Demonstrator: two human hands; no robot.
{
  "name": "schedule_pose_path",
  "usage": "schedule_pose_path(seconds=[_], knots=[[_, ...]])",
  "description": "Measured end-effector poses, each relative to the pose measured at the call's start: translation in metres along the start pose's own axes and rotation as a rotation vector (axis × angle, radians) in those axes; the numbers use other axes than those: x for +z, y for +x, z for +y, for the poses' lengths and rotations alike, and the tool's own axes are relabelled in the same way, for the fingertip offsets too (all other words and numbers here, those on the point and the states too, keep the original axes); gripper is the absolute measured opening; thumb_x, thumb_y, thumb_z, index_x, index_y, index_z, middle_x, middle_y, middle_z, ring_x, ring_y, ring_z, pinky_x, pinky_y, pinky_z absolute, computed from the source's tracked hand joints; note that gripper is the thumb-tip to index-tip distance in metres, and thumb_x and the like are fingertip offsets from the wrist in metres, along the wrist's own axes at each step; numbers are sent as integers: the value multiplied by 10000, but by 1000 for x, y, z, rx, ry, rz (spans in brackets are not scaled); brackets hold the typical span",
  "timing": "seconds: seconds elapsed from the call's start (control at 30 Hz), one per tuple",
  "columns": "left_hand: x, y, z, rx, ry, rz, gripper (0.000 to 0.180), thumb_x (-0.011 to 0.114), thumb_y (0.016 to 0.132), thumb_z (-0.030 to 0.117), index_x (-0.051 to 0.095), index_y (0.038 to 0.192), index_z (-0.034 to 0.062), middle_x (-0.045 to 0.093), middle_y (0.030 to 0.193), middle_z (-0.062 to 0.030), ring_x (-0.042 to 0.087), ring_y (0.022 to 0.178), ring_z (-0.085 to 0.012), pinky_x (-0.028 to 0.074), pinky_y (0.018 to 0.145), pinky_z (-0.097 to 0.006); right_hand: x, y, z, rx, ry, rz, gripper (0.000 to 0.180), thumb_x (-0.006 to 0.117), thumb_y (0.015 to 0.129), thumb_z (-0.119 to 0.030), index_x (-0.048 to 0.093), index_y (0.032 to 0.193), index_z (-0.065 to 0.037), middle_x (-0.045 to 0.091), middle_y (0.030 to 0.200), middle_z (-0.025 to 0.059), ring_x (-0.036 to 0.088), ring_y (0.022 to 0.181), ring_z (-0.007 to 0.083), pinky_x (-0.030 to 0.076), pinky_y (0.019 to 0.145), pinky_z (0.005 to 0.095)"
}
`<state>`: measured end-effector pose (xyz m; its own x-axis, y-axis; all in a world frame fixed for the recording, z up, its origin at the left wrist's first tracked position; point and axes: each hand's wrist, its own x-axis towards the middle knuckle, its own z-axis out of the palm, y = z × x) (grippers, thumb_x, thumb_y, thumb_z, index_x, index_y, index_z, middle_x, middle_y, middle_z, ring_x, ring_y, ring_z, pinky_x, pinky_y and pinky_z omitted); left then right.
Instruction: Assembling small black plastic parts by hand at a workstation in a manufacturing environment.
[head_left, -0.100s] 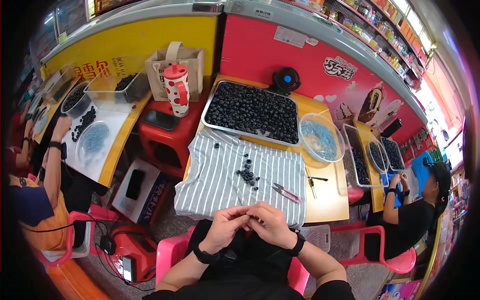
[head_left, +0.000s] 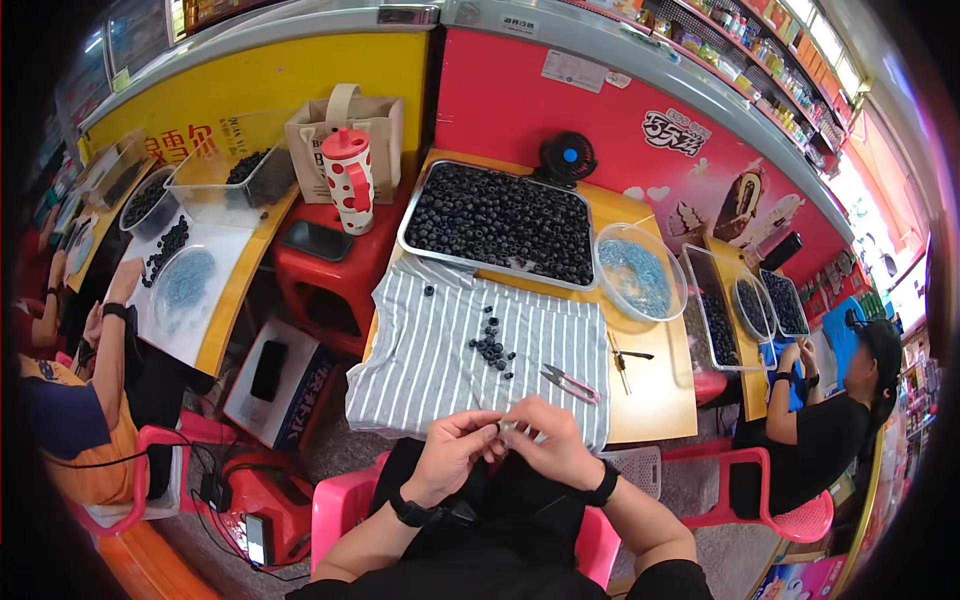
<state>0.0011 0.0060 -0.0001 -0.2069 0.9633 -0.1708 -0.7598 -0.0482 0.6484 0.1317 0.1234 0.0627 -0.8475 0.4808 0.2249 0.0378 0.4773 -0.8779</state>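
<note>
Well to the left and beyond the fingers, a dotted cup (head_left: pixel 348 190) stands on a red stool (head_left: pixel 335 265). The left hand (head_left: pixel 450 455) has its fingers pinched narrow on a small dark piece (head_left: pixel 497 428), with loose pieces (head_left: pixel 490 350) on the striped cloth (head_left: pixel 410 370) just beyond, and a full tray (head_left: pixel 500 270) farther off. The right hand (head_left: pixel 545 440) brings its fingers close beside it, their grip too small to tell; snips (head_left: pixel 572 384) lie beyond and to their right, and a bowl (head_left: pixel 677 293) of blue bits sits farther out on the counter (head_left: pixel 665 390).

The cloth (head_left: pixel 430 360) is white-striped grey, the small pieces (head_left: pixel 500 222) black, the tumbler (head_left: pixel 345 183) red-spotted.
</note>
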Motion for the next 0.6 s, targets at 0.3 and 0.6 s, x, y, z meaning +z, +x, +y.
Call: schedule_pose_path(seconds=[0.3, 0.6], knots=[[1, 0, -2, 17, -32, 18, 205, 554, 928, 4, 599, 1121, -52, 664, 973, -124, 660, 778, -163, 531, 662, -235, -34, 52, 60, -36, -562, 114, 98, 634, 750, -28, 632, 844, -2, 631, 811, 175, 634, 724, 328, 496, 617, 399], [-3, -1, -2, 35, -29, -13, 214, 539, 936, 4, 582, 1137, -55, 655, 986, -132, 665, 798, -177, 541, 681, -249, -47, 52, 60, 205, -642, 74, 155, 686, 723, -114, 636, 839, -24, 641, 783, 148, 628, 717, 329, 489, 630, 421]])
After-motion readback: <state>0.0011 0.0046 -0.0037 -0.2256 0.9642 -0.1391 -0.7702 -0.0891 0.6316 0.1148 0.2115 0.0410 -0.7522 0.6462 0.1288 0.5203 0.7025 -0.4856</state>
